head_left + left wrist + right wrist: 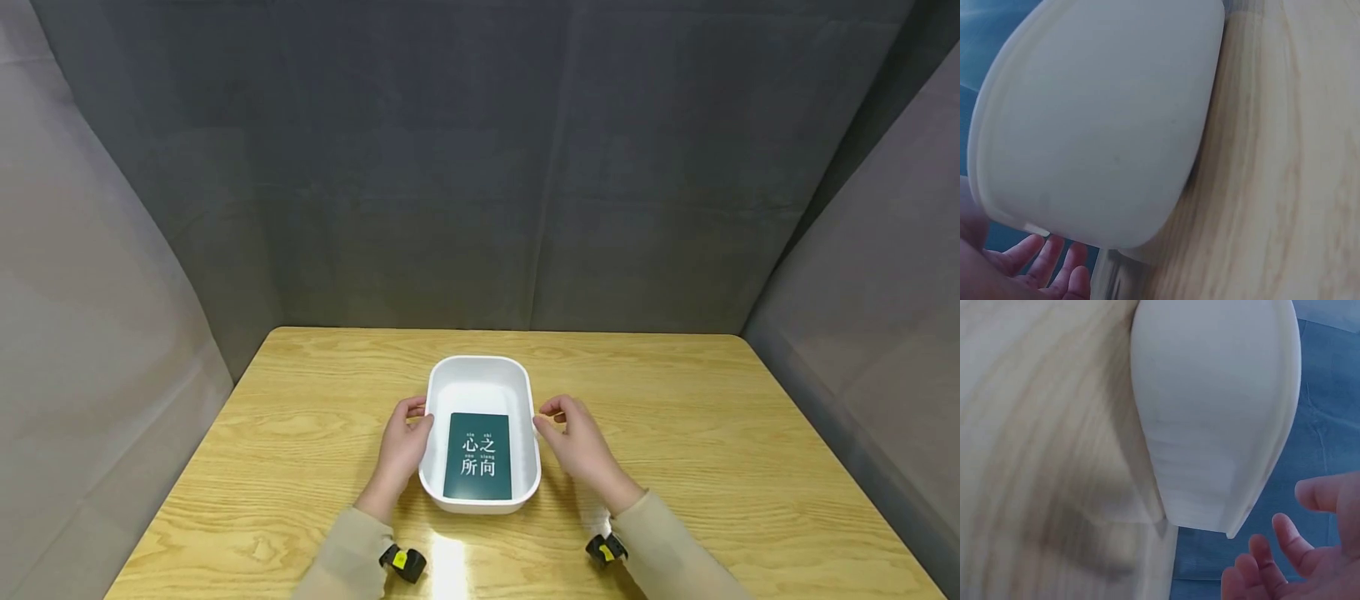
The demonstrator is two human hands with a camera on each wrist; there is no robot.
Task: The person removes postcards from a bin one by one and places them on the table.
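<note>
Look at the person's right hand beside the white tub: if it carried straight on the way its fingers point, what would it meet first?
Most likely the white tub: the right hand sits beside its right wall, fingers aimed at the rim; contact is unclear.
</note>
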